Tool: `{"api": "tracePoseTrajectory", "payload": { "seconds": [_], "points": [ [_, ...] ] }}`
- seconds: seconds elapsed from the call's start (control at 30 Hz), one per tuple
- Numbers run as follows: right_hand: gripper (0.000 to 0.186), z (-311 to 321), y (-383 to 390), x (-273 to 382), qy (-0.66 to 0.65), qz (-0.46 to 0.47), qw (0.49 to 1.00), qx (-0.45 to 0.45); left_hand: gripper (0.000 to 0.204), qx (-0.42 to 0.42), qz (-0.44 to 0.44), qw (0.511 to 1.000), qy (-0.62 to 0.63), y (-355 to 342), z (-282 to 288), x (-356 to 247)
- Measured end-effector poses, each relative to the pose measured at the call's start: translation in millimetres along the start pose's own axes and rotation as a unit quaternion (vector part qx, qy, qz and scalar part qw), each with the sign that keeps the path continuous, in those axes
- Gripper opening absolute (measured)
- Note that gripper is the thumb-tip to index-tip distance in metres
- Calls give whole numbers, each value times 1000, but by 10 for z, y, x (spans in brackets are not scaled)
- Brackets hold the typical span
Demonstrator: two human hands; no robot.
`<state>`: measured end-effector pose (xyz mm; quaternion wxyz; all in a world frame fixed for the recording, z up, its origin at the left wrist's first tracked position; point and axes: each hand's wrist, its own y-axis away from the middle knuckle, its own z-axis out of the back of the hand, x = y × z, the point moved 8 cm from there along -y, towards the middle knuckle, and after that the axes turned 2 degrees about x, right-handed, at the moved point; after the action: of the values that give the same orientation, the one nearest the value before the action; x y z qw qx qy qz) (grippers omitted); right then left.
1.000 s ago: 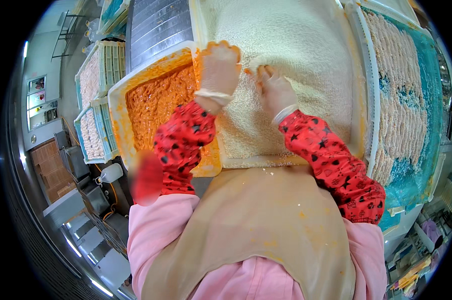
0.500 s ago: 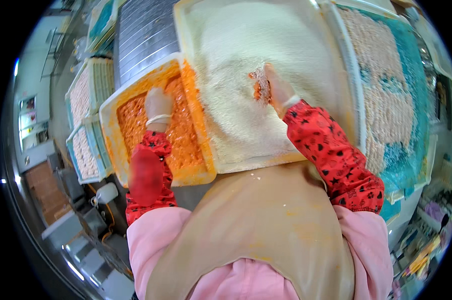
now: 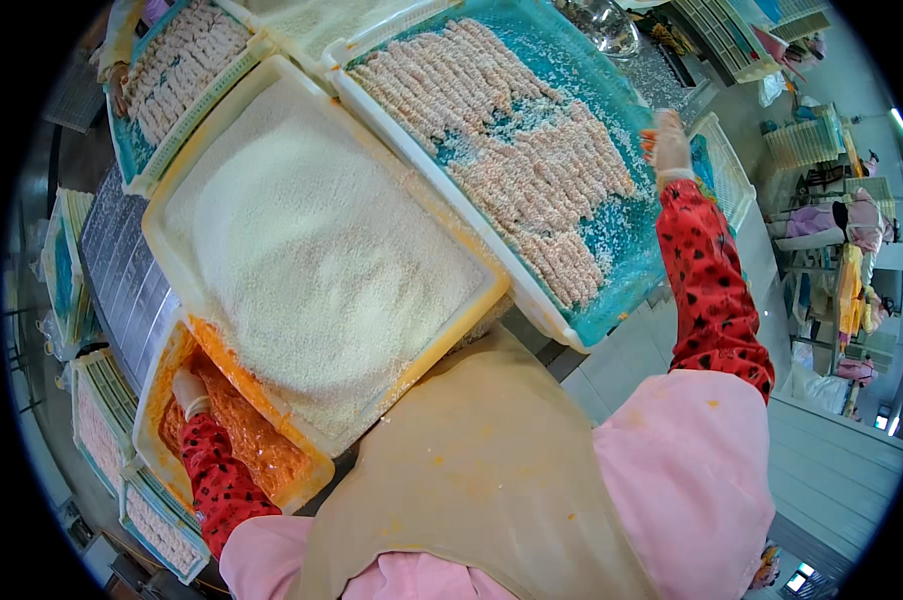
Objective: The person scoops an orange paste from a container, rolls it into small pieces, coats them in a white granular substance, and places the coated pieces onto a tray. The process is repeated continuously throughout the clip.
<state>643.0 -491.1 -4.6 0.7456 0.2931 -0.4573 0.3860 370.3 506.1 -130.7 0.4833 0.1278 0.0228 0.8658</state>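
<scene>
My gloved left hand [image 3: 189, 392] reaches into a white tub [image 3: 316, 478] of wet orange, batter-coated pieces [image 3: 241, 425]. Its fingers are sunk in the mixture and hidden. At the right edge of a tray lined with teal sheeting [image 3: 626, 285], my gloved right hand [image 3: 672, 148] is raised with its fingers curled. Orange shows at those fingertips; whether it is a piece or batter on the glove is unclear. Rows of crumb-coated strips [image 3: 541, 150] lie side by side in that tray, with loose crumbs around them. Between my arms stands a large tub of pale crumbs [image 3: 301, 250].
Another tray of coated strips [image 3: 186, 70] stands at the far left, with another person's hand [image 3: 118, 90] at its edge. Stacked trays [image 3: 101, 420] stand left of the orange tub. A metal bowl [image 3: 606, 28] sits beyond the teal-lined tray.
My right hand has left the crumb tub, where it was closed around a crumbed orange piece, and moved right to the teal-lined tray. My left hand stays in the orange tub. The view has turned right.
</scene>
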Motion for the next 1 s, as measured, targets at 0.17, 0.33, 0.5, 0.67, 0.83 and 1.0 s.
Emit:
{"api": "tracePoseTrajectory", "payload": {
  "seconds": [0.17,0.33,0.5,0.67,0.83,1.0],
  "points": [
    [53,-661,-196,147,215,98,968,80,20,-28,-29,952,302,143,160,-311],
    [50,-532,-399,-143,78,97,983,138,20,38,-9,990,135,71,202,-461],
    [26,-215,107,-306,84,-123,963,223,27,-39,22,968,248,215,-139,236],
    [41,-473,43,-326,121,23,968,220,21,-52,-52,995,67,354,42,827],
    [36,-511,144,-120,116,264,937,197,19,-68,-13,846,528,430,1585,-330],
    [33,-1548,1908,1240,4,252,894,371,15,23,-80,698,711,966,2594,-1369]
  ]
}}
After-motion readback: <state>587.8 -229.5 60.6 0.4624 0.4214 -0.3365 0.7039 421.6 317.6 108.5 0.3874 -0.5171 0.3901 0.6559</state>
